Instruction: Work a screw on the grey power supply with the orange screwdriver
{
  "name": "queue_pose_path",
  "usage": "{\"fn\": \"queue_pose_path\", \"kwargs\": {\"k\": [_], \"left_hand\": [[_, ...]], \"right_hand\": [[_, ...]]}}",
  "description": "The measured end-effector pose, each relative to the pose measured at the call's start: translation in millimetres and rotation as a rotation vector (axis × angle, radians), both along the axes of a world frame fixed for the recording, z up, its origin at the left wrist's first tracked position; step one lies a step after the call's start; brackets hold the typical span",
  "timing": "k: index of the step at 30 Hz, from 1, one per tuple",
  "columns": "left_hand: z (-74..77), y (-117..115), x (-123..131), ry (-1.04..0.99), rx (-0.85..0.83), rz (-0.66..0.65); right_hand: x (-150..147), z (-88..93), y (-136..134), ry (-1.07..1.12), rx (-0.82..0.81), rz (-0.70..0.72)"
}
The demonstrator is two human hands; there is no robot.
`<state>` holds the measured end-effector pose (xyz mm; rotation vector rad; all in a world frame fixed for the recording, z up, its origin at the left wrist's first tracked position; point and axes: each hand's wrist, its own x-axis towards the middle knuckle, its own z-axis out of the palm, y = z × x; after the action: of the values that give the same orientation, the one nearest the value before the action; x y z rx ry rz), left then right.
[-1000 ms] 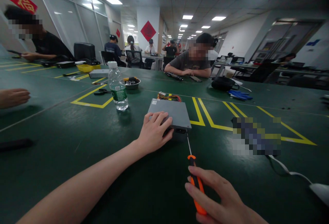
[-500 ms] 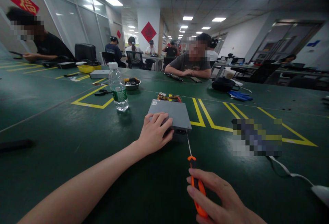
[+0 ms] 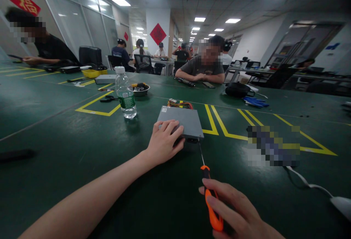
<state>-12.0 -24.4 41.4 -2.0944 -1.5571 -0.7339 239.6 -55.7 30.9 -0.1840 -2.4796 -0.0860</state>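
Note:
A grey metal computer power supply (image 3: pixel 189 119) lies on the green table, with a bundle of coloured wires (image 3: pixel 179 103) behind it. My left hand (image 3: pixel 166 140) grips its near left corner, fingers over the top and thumb against the front side. In my right hand (image 3: pixel 233 202) is an orange and black screwdriver (image 3: pixel 210 202), held by the handle between thumb and fingers. Its shaft points up to the power supply's front side near the right corner. Whether the tip sits in a screw is too small to tell.
Left of the power supply stands a water bottle (image 3: pixel 126 101), with a metal bowl (image 3: pixel 141 92) of tools behind. Blue gloves (image 3: pixel 255 102) and a black case (image 3: pixel 237 89) lie at the back right. Across the table a person (image 3: pixel 204 67) leans on folded arms. Yellow tape (image 3: pixel 236 135) marks the tabletop.
The fingers of my right hand have shifted around the screwdriver handle, which looks turned a little. My left hand and the power supply keep their places.

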Motion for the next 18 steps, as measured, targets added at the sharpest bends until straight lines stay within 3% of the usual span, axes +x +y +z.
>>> {"fn": "queue_pose_path", "kwargs": {"k": [6,12,18], "left_hand": [[0.9,-1,0,0.003,-0.011,0.0],[0.4,0,0,-0.005,0.001,-0.002],[0.2,0,0,0.0,-0.008,0.001]], "right_hand": [[-3,-0.2,0,0.044,0.11,-0.037],[0,-8.5,-1,0.032,0.028,-0.049],[-3,6.6,-2,-0.027,0.134,-0.022]]}}
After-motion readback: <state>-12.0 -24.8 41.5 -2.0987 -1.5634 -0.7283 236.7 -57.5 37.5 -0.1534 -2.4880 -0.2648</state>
